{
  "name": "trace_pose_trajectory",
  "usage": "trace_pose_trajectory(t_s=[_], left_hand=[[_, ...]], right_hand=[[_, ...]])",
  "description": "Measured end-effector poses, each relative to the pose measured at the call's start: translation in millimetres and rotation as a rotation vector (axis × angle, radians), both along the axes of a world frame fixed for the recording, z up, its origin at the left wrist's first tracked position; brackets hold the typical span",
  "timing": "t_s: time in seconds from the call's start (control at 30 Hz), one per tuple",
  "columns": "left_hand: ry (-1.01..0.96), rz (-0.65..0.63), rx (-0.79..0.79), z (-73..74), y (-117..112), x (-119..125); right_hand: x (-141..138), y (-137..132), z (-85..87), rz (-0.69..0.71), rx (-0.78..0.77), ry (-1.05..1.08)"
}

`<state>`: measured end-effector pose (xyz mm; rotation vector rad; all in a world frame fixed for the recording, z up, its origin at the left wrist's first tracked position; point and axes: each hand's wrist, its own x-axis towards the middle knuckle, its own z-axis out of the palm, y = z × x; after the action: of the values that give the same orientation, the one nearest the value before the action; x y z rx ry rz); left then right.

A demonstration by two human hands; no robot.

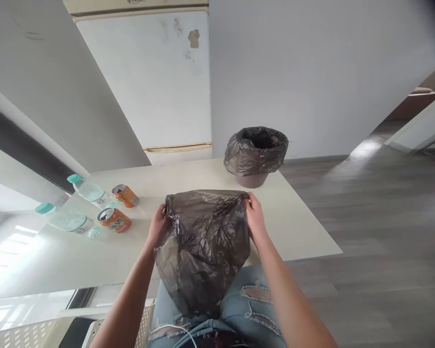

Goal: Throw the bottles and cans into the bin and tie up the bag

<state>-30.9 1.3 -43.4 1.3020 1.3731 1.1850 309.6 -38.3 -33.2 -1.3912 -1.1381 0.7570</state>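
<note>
A black, see-through plastic garbage bag (206, 237) hangs spread between my hands, over the table's near edge and my lap. My left hand (160, 223) grips its upper left corner, fingers partly hidden behind the plastic. At the upper right corner, my right hand (254, 215) pinches the rim. The bag's top edge is stretched nearly straight, and its lower part drapes down in wrinkles. Beyond it, toward the back right of the table, stands a small trash can (252, 181) with another black bag (255, 154) folded over its rim.
Two clear bottles with green caps, one nearer (67, 220) and one farther (90, 191), stand on the left of the white table (293, 227). Beside them are two orange cans, a front one (116, 221) and a back one (126, 195). A white refrigerator (159, 82) rises behind the table.
</note>
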Motion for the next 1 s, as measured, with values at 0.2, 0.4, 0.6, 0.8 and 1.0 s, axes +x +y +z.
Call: trace_pose_trajectory(t_s=[0.2, 0.4, 0.6, 0.8, 1.0], left_hand=[[-0.014, 0.096, -0.026, 4.1, 31, -11], [-0.178, 0.068, 0.001, 41.1, 13, -28], [0.584, -0.009, 0.343, 44.0, -45, 25], [0.876, -0.263, 0.128, -24.9, -26, 29], [0.727, -0.228, 0.226, 18.0, 28, -30]], right_hand=[[30, 19, 11.7, 0.042, -0.112, 0.291], [31, 33, -18.3, 0.145, -0.176, 0.379], [15, 63, -18.3, 0.3, -0.146, 0.274], [3, 101, -18.4, 0.371, -0.08, 0.101], [22, 104, -36.8, 0.295, -0.015, -0.112]])
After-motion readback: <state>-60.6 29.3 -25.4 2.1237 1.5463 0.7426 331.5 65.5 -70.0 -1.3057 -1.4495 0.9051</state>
